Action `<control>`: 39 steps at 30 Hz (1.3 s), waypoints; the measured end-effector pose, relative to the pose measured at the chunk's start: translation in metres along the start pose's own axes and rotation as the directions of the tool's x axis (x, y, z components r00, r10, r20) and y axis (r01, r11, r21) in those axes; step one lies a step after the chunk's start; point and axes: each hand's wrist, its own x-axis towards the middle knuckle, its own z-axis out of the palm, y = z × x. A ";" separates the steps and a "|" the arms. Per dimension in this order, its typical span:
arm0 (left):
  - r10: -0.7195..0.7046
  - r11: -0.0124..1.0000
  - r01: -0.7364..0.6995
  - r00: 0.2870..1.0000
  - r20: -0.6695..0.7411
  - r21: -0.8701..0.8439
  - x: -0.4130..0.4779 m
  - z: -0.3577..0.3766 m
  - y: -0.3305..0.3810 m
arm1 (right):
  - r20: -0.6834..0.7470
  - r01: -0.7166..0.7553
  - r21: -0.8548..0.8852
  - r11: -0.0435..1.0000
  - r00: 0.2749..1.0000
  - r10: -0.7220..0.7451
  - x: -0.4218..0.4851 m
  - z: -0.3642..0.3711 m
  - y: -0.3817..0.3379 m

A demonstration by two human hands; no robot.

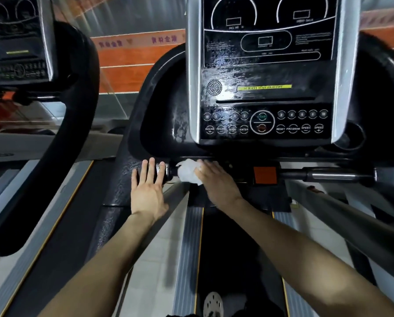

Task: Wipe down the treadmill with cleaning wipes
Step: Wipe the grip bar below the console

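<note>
At centre frame, a person's right hand (pixel 216 179) presses a crumpled white cleaning wipe (pixel 189 172) around the treadmill's front crossbar (pixel 328 175), just below the streaked console panel (pixel 264 88). The left hand (pixel 148 188), fingers spread and empty, rests flat on the black housing (pixel 122 179) just left of the wipe.

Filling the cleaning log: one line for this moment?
right hand pressing wipe on handlebar | left hand flat on frame, empty | console streaked wet
</note>
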 end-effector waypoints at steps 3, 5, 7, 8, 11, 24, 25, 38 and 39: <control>-0.018 1.000 0.018 1.000 0.015 0.012 0.001 -0.001 0.006 | 0.021 -0.091 -0.020 0.996 0.996 0.091 -0.012 -0.006 0.016; -0.047 0.999 0.047 0.998 0.029 0.005 0.003 -0.002 0.007 | 0.042 -0.032 0.031 0.999 0.999 0.030 0.003 -0.001 -0.008; -0.081 0.997 0.082 0.995 0.057 -0.006 0.006 -0.004 0.007 | 0.113 0.133 0.001 0.991 0.985 -0.132 0.016 -0.002 -0.028; -0.091 0.996 0.093 0.991 0.093 -0.013 0.006 -0.008 0.008 | 0.143 0.182 -0.045 0.982 0.974 -0.174 0.015 -0.008 -0.029; -0.118 0.985 0.140 0.972 0.201 -0.101 0.007 -0.028 0.012 | 0.202 0.145 -0.013 0.989 0.969 -0.140 -0.005 -0.019 -0.003; -0.038 0.900 0.093 0.990 0.136 -0.426 -0.024 -0.036 0.153 | -0.123 0.014 0.393 0.919 0.992 0.037 -0.078 -0.057 0.144; -0.054 0.897 0.114 0.987 0.149 -0.428 -0.024 -0.034 0.157 | -0.117 0.014 0.373 0.928 0.993 0.032 -0.088 -0.054 0.151; -0.129 0.854 0.215 0.970 0.207 -0.474 -0.023 -0.034 0.181 | -0.188 0.168 0.386 0.907 0.977 -0.101 -0.121 -0.055 0.167; -0.130 0.860 0.215 0.969 0.209 -0.463 -0.023 -0.034 0.181 | -0.180 0.166 0.390 0.906 0.978 -0.102 -0.135 -0.055 0.171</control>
